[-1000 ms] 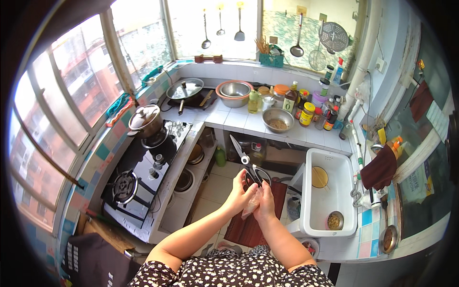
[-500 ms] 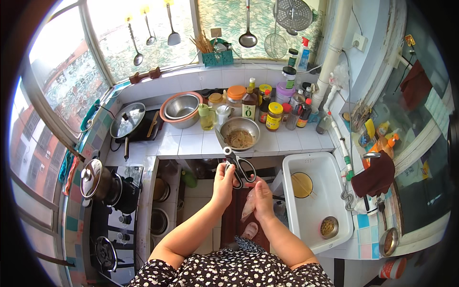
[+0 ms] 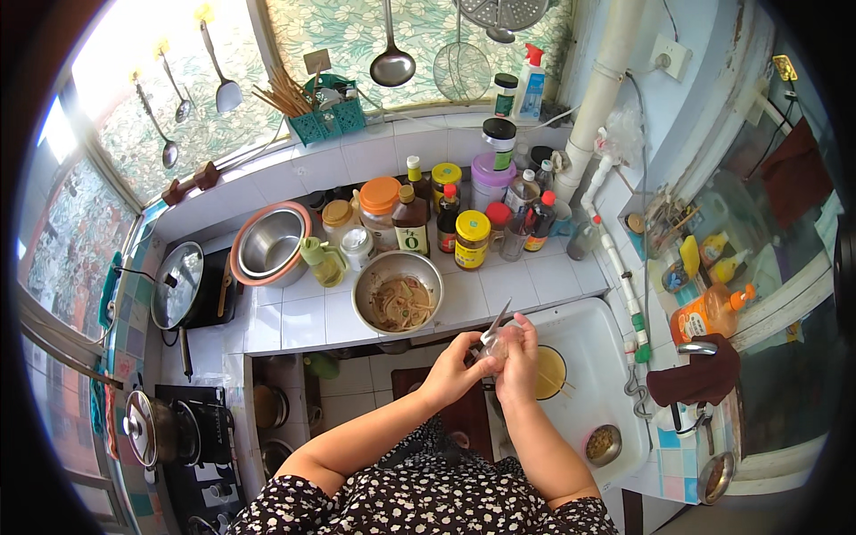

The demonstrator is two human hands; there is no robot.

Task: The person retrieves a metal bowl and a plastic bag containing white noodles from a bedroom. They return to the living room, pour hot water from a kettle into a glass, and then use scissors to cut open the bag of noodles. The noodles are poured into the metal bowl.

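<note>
My left hand (image 3: 453,373) is closed on a pair of scissors (image 3: 500,317), whose blades point up and to the right; my fingers mostly hide its dark handles. Right against it, my right hand (image 3: 517,370) grips a small clear plastic bag (image 3: 510,335) close to the blades. What the bag contains is hard to make out. Both hands are in front of the counter edge, beside the sink. Just beyond them on the counter stands a metal bowl (image 3: 361,301) with sliced food in brown liquid and a pair of chopsticks.
At the right is a white sink (image 3: 606,334) with a bowl of yellow liquid (image 3: 550,373) and a small metal bowl (image 3: 604,444). Several bottles and jars (image 3: 472,241) line the counter's back. A lidded pan (image 3: 178,285) and gas stove (image 3: 201,473) are at the left.
My head view has turned to the right. Both hands have moved right, toward the sink, and come together, bringing the scissors' blades up beside the plastic bag.
</note>
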